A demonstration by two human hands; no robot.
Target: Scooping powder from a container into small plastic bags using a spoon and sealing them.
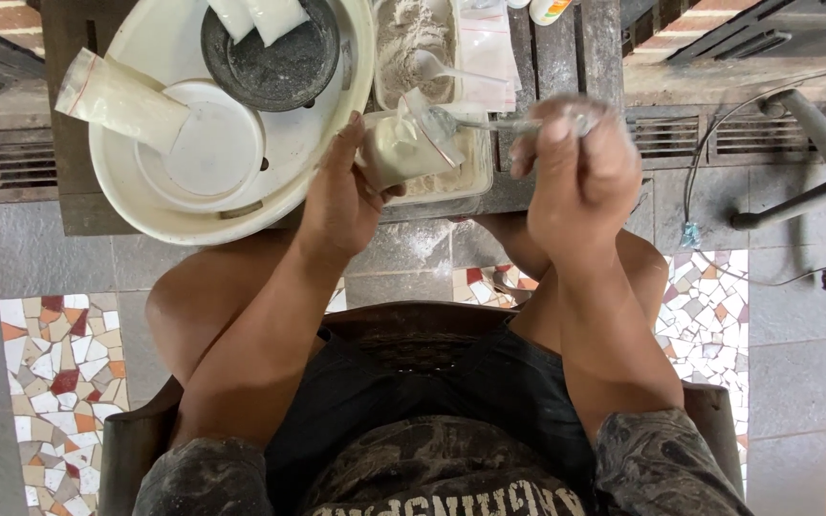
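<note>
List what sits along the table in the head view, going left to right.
Filled plastic pouch → white lid in the big white basin → left hand holding a small bag of powder → spoon → right hand.

The left hand [341, 196] grips a small clear bag [403, 148] part-filled with pale powder, its mouth held open. The right hand [576, 172], just beside it, holds a metal spoon [480, 124] whose bowl reaches the bag's opening. Beyond the left hand sits a wide white basin [241, 210] on the desk [83, 205].
</note>
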